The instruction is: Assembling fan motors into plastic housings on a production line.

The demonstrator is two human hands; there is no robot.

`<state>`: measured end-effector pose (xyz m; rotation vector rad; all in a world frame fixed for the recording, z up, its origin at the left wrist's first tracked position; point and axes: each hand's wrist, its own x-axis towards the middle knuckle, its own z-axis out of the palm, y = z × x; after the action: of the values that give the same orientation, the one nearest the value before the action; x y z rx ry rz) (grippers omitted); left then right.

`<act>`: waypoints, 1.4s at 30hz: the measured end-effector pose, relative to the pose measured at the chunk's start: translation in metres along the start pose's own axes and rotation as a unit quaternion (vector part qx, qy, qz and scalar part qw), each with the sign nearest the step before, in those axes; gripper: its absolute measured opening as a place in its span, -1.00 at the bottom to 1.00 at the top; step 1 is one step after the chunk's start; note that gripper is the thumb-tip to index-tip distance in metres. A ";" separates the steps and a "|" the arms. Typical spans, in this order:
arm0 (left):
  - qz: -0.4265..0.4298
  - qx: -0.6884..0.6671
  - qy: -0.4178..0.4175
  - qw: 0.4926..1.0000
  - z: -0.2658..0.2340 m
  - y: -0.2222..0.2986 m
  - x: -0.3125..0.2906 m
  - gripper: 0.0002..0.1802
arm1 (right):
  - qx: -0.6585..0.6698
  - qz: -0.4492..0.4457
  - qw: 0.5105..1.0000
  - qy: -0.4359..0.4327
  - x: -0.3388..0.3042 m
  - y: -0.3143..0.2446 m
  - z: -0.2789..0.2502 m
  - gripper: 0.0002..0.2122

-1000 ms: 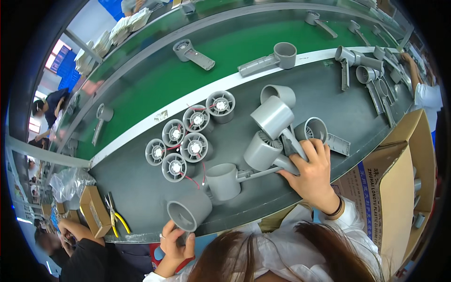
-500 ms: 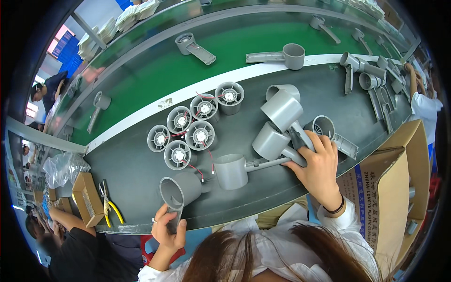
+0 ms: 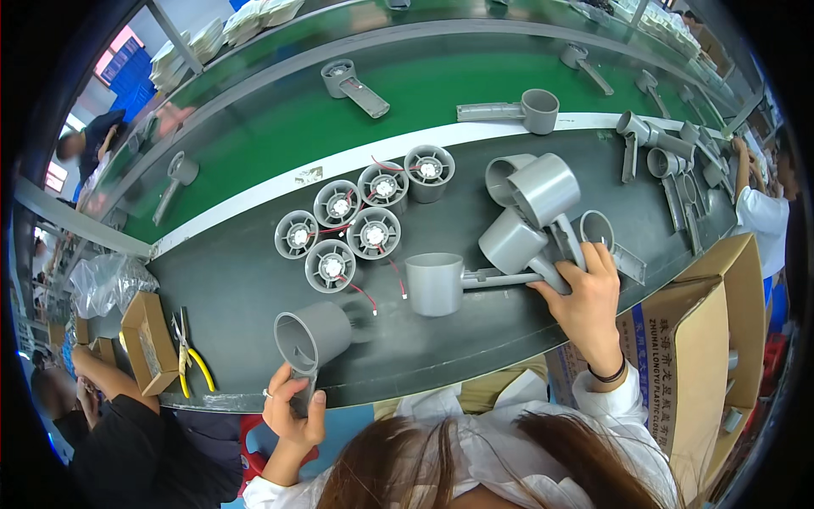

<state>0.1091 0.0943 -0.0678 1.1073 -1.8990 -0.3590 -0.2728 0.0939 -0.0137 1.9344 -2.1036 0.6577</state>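
Observation:
My left hand (image 3: 294, 413) grips a grey hair-dryer housing (image 3: 329, 331) by its handle, at the bench's near edge. The round barrel points up and its open end faces left. My right hand (image 3: 585, 297) is closed around the handles of two similar housings, an upper one (image 3: 555, 188) and a lower one (image 3: 513, 242). Between my hands stands another housing (image 3: 435, 287), its handle stretching toward my right fingers. Behind the gripped pair sits a further housing (image 3: 500, 178), partly hidden. One more housing (image 3: 598, 227) lies just beyond my right hand.
Several round fan-motor units (image 3: 373, 233) with red wires cluster mid-bench. Yellow-handled pliers (image 3: 197, 365) lie beside a small cardboard box (image 3: 153, 339) at left. More housings rest on the green conveyor (image 3: 424, 68) and at the far right (image 3: 670, 161). A large carton (image 3: 687, 365) stands at right; co-workers sit at both sides.
The left-hand housing has moved a little left, away from the fan-motor units. My right hand has shifted the two gripped housings slightly right. The view has moved a little too.

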 end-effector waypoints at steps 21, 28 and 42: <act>0.166 0.027 0.023 0.985 0.004 0.015 -0.030 -0.78 | 0.183 -0.327 0.926 -0.054 0.147 -0.228 0.009 -0.66; 0.185 -0.023 0.062 0.980 0.015 0.015 -0.033 -0.82 | 0.101 -0.389 0.905 -0.137 0.147 -0.320 0.077 -0.65; 0.141 -0.052 0.094 0.984 0.026 0.016 -0.033 -0.77 | 0.138 -0.525 0.794 -0.275 0.165 -0.306 0.125 -0.69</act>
<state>0.0860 0.1254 -0.0905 0.7607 -1.8160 -0.1847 0.0266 -0.1221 0.0046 3.2300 -0.7320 0.1342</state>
